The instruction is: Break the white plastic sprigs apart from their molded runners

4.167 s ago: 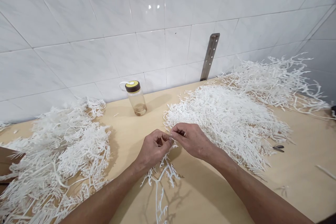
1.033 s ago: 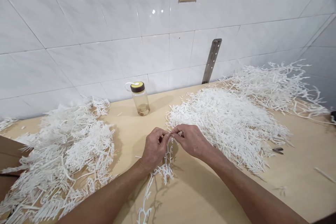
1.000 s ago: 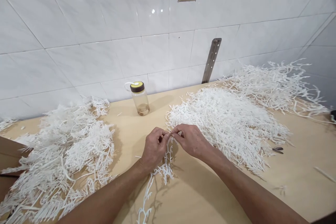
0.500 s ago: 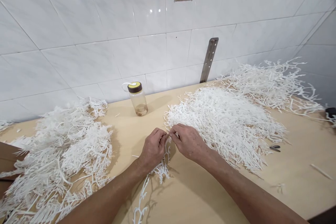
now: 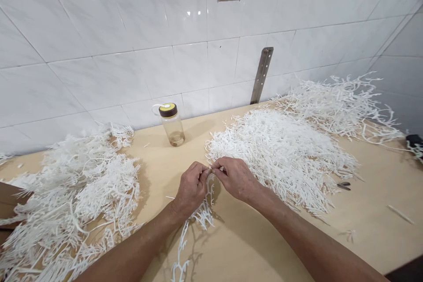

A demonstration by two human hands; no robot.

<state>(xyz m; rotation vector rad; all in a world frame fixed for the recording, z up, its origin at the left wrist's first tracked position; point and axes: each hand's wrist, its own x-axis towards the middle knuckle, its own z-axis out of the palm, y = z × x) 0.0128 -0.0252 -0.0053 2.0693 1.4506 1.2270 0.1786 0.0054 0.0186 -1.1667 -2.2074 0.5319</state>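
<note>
My left hand (image 5: 192, 185) is closed in a pinch on a thin white branched plastic strand (image 5: 205, 213), which hangs below it toward the front of the table. Against those fingertips, my right hand (image 5: 233, 177) pinches too, at the strand's upper end; the exact bit between its fingers is too small to see clearly. Just behind and right of my right hand lies a heap of small white branched pieces (image 5: 284, 154). On the left, a looser pile of white branched plastic (image 5: 99, 180) spreads beside my left forearm.
A clear bottle with a yellow and dark lid (image 5: 172, 125) stands near the tiled wall. More white strands (image 5: 340, 105) lie at the back right. Small dark snips (image 5: 344, 186) and a white stick (image 5: 400, 214) rest on the right. A metal bracket (image 5: 262, 75) leans on the wall.
Both hands stay pinched together at nearly the same spot. The hanging lower end of the strand has swung slightly to the right, and the whole view has shifted a little.
</note>
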